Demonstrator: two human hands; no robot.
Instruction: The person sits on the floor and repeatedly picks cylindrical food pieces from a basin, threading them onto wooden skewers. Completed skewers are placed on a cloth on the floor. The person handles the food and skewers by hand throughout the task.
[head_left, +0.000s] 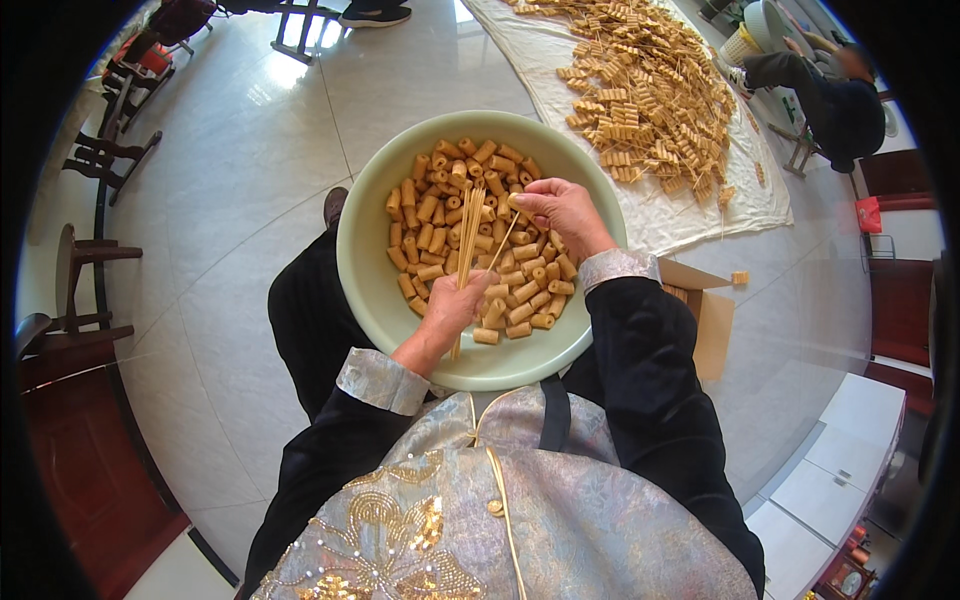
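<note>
A wide pale green plastic basin (367, 300) rests at my lap, holding many short tan hollow food rolls (517, 300). Over its near left part, my left hand (454, 304) grips a bundle of thin wooden skewers (470, 232) that stands nearly upright in the picture. One separate skewer (504, 241) slants from my left hand up to my right hand (562, 214). Between the fingertips of my right hand is a single tan roll (517, 201), at the upper end of that skewer. Whether the tip has entered the roll cannot be told.
On a white cloth (675, 221) at the upper right lies a large heap of skewered rolls (645, 97). An open cardboard box (712, 330) stands right of my right arm. A person (840, 112) sits beyond the cloth. Wooden chairs (71, 277) are at the left, white drawers (817, 487) at the lower right.
</note>
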